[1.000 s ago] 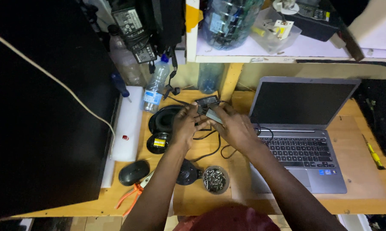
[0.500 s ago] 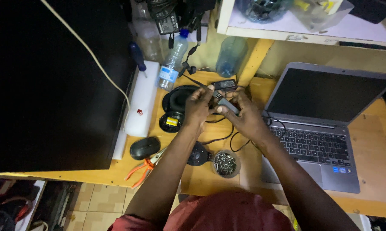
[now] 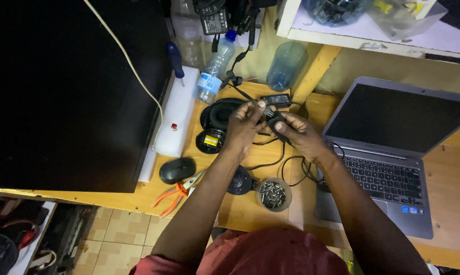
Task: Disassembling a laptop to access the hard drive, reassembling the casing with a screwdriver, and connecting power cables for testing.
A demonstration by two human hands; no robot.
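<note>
Your left hand (image 3: 244,127) and right hand (image 3: 300,133) meet over the middle of the wooden desk (image 3: 250,203), both curled closed around a small black device (image 3: 274,121) held between them; your left fingertips pinch its upper end, your right fingers wrap its lower end, and what kind of part it is cannot be told. A thin black cable (image 3: 278,163) trails from under your hands and loops on the desk beneath your right wrist. Just behind your left hand lies a black headphone earcup (image 3: 217,113); a second round part with a yellow piece inside (image 3: 210,141) sits beside that wrist. A black power adapter (image 3: 275,99) rests just beyond your hands. Nearer you, between your forearms, stands a small round tub of screws (image 3: 273,194); to the left lie a black mouse (image 3: 177,170) and orange-handled pliers (image 3: 176,193). An open laptop (image 3: 393,153) sits to your right, its screen dark; a clear water bottle (image 3: 215,69) stands at the back.
</note>
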